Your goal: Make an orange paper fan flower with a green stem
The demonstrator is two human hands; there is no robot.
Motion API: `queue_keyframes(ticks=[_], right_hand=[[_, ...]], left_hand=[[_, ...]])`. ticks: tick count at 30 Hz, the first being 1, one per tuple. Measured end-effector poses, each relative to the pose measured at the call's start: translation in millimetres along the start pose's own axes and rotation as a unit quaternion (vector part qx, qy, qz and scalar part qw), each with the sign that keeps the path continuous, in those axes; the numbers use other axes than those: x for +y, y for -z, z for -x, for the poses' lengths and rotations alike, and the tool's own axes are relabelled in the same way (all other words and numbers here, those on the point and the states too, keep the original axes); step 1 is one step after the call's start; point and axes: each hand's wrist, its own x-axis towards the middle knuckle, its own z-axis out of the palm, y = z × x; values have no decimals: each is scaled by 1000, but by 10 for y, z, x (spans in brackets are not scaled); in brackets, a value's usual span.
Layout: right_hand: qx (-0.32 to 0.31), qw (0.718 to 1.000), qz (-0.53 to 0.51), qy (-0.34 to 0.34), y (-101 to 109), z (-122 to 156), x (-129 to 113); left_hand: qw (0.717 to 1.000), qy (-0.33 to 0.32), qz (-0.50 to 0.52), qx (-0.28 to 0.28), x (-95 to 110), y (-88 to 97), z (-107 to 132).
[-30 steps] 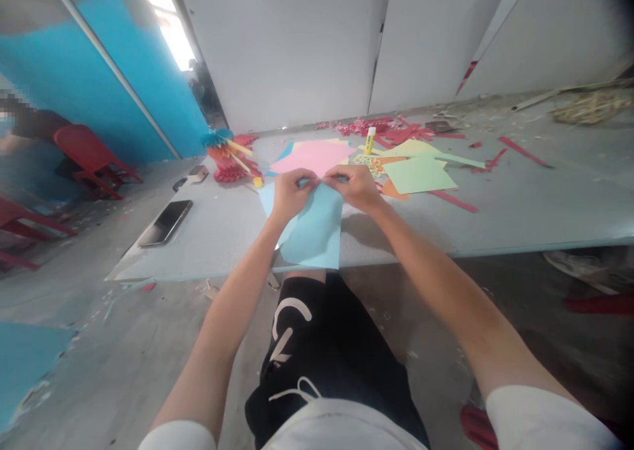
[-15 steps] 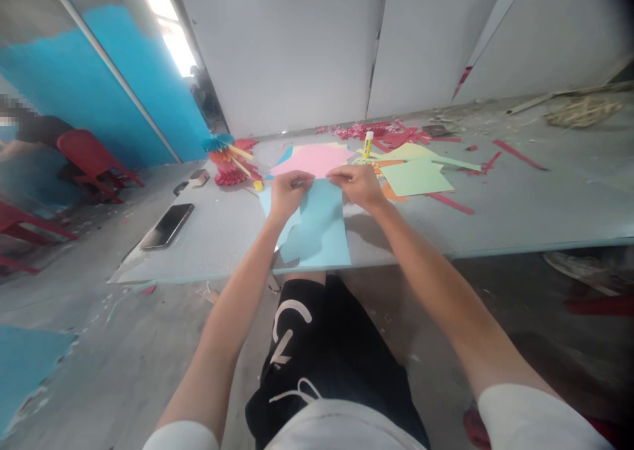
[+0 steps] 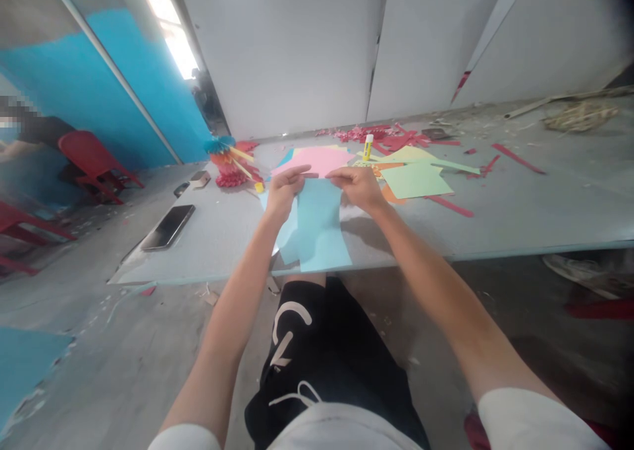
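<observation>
Holding: the person's left hand (image 3: 283, 195) and right hand (image 3: 357, 189) both gripped the top edge of a light blue paper sheet (image 3: 319, 228), with the hands just apart.

Left grip: the fingers were closed and curled over the paper's upper edge, pinching it against the thumb, though the thumb's exact placement was hard to tell.

Right grip: the fingers were also closed on that edge, pinching the sheet from the other side.

Sheet: it lay on a grey table (image 3: 208, 252), reaching down to the near edge, with a paler flap showing beneath the left hand.

Nearby paper: a pink paper sheet (image 3: 312, 160) lay just beyond the hands, with a pale green paper sheet (image 3: 415, 180) and an orange paper piece (image 3: 391, 195) to the right.

Tabletop: a glue stick (image 3: 367, 147) stood upright beyond the papers, among red paper scraps (image 3: 359, 133). A black smartphone (image 3: 168, 227) lay to the left, near a folded paper decoration (image 3: 228, 162).

Below: black shorts (image 3: 317, 364) showed under the table edge.
</observation>
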Motion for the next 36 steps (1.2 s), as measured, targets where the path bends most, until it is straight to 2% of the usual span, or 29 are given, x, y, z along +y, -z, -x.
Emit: queue_keyframes(ticks=[5,8,11,15,19,27,30,36], right_hand=[[-8,1000,18,7,-26,24,18],[-4,999,42,24,-39,37,30],[-7,998,57,34,-64,51,27],[-18,997,67,45,-107,73,-8],[-19,996,64,56,-129,85,-38],[-30,997,53,44,-107,70,-14],[-15,998,45,30,-87,46,-5],[21,1000,-4,-8,-79,29,12]], left_hand=[[999,-34,-11,17,25,-50,34],[990,-64,-114,49,42,-86,56],[969,-106,-212,69,56,-110,72],[947,-160,-270,62,99,-155,114],[943,-187,-270,54,129,-192,142],[954,-130,-262,64,114,-145,96],[961,-112,-241,79,115,-118,80],[987,-69,-117,85,87,-106,59]])
